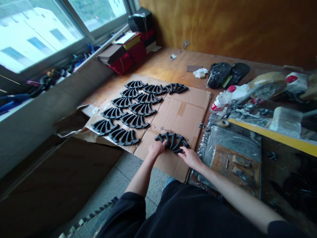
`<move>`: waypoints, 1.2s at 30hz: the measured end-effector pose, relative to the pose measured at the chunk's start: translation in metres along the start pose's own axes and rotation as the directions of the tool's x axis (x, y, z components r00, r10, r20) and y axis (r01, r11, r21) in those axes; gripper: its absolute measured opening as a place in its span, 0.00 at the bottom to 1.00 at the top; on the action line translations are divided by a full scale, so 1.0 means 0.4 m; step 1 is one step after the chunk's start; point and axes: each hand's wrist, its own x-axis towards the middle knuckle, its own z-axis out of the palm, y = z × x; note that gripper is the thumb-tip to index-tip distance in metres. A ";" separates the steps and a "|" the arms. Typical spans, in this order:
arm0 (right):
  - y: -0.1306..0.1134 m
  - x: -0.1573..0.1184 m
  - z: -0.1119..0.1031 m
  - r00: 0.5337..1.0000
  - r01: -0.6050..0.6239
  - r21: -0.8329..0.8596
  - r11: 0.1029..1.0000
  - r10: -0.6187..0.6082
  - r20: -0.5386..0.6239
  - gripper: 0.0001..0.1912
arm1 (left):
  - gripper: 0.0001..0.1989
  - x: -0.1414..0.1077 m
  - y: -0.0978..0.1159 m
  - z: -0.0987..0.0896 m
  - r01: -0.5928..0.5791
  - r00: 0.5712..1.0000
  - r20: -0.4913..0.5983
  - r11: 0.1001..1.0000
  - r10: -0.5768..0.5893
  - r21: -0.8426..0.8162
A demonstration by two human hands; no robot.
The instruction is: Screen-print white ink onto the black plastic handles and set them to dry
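Observation:
A black ribbed, fan-shaped part (172,141) is between my two hands, low over the near side of a flattened cardboard sheet (183,107). My left hand (157,147) has its fingers closed on the part's left end. At the opposite end, my right hand (190,158) grips the part's near right corner with its fingertips. Whether the part rests on the cardboard, I cannot tell. Several similar black fan-shaped parts (135,120) lie in slanting, closely set rows on the cardboard to the left and farther back.
To the right are a plastic bottle (219,101) with a red cap, a grubby metal plate (230,135), and a yellow-edged board (274,137). Black-stained containers (220,74) stand behind. Red and black bundles (128,54) sit by the window. Handwriting marks the cardboard.

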 end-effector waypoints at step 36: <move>0.092 0.014 0.114 0.936 -0.071 -0.168 0.983 0.124 0.330 0.39 | 0.30 0.656 0.248 -0.250 -0.518 0.777 -0.201 0.788 0.596 0.331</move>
